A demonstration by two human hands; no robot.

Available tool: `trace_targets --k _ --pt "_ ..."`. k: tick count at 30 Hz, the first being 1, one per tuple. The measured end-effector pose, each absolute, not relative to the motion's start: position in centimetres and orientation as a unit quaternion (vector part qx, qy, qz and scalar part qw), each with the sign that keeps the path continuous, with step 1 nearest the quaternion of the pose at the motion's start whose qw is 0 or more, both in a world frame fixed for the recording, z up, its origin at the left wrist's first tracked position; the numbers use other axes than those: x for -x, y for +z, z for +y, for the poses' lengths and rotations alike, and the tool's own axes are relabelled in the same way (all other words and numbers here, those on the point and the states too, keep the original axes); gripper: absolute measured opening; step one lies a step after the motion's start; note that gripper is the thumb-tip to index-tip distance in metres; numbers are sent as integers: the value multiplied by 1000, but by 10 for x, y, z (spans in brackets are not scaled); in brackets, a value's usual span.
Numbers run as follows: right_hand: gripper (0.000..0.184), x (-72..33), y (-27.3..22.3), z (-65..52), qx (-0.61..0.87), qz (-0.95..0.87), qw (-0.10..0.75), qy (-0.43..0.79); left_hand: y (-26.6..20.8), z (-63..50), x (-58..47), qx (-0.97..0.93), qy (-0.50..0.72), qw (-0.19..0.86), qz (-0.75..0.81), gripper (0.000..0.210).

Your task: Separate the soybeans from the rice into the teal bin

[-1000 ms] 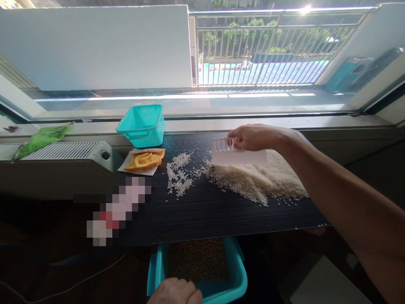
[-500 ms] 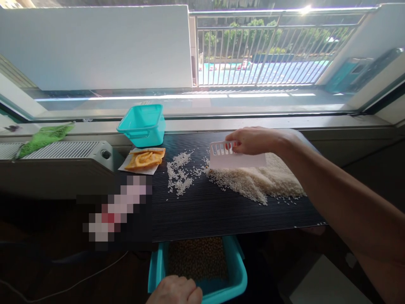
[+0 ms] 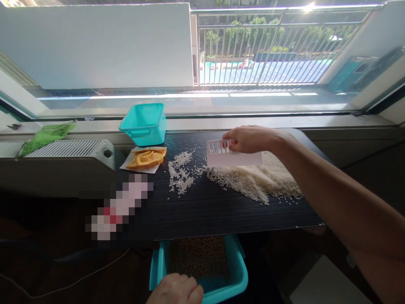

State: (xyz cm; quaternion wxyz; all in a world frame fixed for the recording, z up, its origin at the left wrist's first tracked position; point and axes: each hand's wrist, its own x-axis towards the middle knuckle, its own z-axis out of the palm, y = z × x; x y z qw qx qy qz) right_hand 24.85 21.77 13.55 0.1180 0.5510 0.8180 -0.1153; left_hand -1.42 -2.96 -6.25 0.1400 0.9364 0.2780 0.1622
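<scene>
My right hand point(image 3: 245, 138) reaches across the black tabletop point(image 3: 209, 215), closed on a pale pink plastic scraper point(image 3: 236, 159) with slots along its upper edge. The scraper stands on edge at the far left part of a heap of white rice point(image 3: 257, 183). To its left lies a smaller scatter of rice grains point(image 3: 181, 175). Below the front edge, my left hand point(image 3: 179, 289) is closed at the near rim of a teal tub point(image 3: 238, 270); its fingertips are hidden. Many round tan beans point(image 3: 198, 255) lie inside the tub.
A second teal basket point(image 3: 144, 122) stands at the table's back left corner. In front of it lies an orange-yellow item point(image 3: 147, 157) on white paper. A pixelated patch point(image 3: 126, 202) covers something at the left. A radiator point(image 3: 69, 148) carrying a green cloth point(image 3: 47, 136) stands beside the window.
The scraper and my right hand have shifted slightly left along the rice. The view has moved a little. My left hand stays at the tub's rim.
</scene>
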Motion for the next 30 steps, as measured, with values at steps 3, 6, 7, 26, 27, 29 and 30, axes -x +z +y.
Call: trace_targets --k 3,6,7,26,27,29,30 --pt "37 -253 144 206 -529 827 117 -151 -65 -30 16 -946 117 134 272 36" --pt "34 -258 149 195 -532 828 113 -136 -65 -29 16 -955 72 126 260 32" --pt "33 -259 148 193 -535 827 118 -126 -64 -29 16 -956 64 126 257 32" --pt "32 -249 134 184 -512 847 101 -106 -66 -33 15 -959 52 108 257 16" --pt "33 -250 135 181 -506 850 98 -111 -64 -32 15 -959 45 112 257 16" --pt "32 -252 139 175 -500 854 88 -116 -59 -31 14 -957 26 125 259 15" --pt "31 -252 141 173 -501 854 82 -115 -57 -30 14 -956 16 132 261 15"
